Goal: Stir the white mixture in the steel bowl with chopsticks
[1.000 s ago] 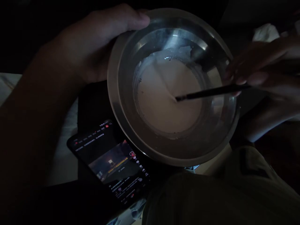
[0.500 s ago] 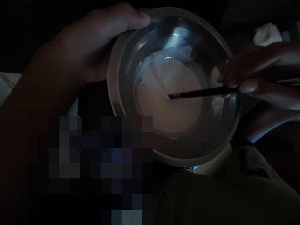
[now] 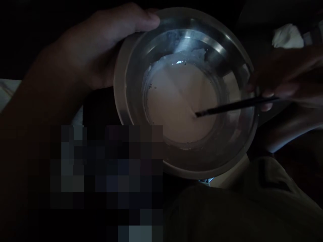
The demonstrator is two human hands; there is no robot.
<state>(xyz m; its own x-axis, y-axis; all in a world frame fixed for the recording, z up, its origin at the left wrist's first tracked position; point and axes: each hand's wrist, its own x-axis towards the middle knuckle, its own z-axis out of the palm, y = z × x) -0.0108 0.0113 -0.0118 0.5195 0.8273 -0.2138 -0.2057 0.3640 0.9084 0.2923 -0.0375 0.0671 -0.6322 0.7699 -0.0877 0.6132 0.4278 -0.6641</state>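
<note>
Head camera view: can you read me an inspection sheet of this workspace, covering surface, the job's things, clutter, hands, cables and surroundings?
Surface: mostly too dark to judge; a pale patch shows at the left edge.
Job's things: metal bowl with pale liquid and whitish residue on the wall above it; dark stick, its tip at the liquid.
Clutter: crumpled white cloth or paper at the upper right.
Hands: left hand grips the bowl by its rim; right hand holds the stick.
Cables: nothing seen.
Surroundings: dim; dark greenish fabric at the lower right; the lower left is pixelated and unreadable.
</note>
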